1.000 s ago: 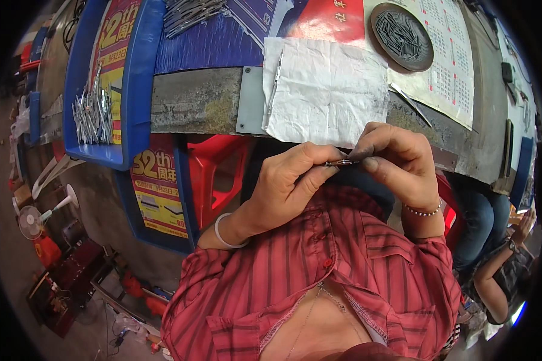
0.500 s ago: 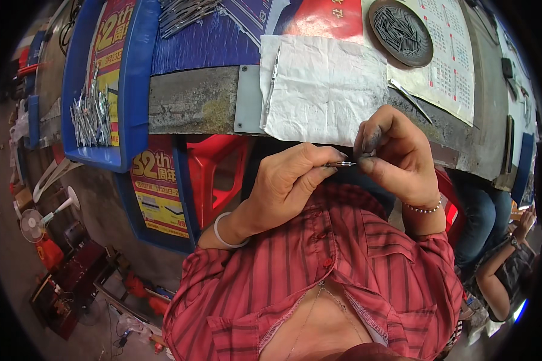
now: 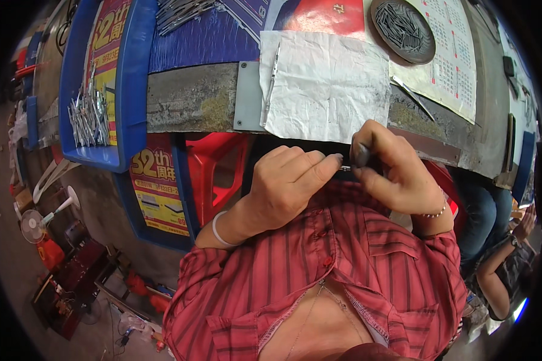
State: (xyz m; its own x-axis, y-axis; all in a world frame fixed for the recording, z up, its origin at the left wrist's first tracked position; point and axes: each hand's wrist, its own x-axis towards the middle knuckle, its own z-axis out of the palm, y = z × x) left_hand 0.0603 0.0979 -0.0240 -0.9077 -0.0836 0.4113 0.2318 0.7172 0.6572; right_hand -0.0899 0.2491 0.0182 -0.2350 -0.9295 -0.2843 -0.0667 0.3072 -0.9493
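Observation:
My left hand [image 3: 289,183] pinches a small thin metal piece [image 3: 345,168] between thumb and fingertips, just below the table edge. My right hand [image 3: 397,168] meets it from the right, closed around a dark grey tool [image 3: 362,155] whose tip touches the metal piece. Both hands hover over my red striped shirt. A crumpled white paper sheet [image 3: 331,84] lies on the table right above the hands, with one slim metal piece [image 3: 272,72] along its left edge.
A blue tray [image 3: 126,90] at the left holds several slim metal pieces [image 3: 90,117]. A round dark dish [image 3: 402,27] of metal pieces rests on a printed sheet at the back right. A red plastic stool [image 3: 214,168] stands under the table. Another person sits at the far right [image 3: 506,265].
Both hands have risen slightly toward the table edge. The right hand has turned more upright around the dark tool, and a slim metal piece now lies on the white paper.

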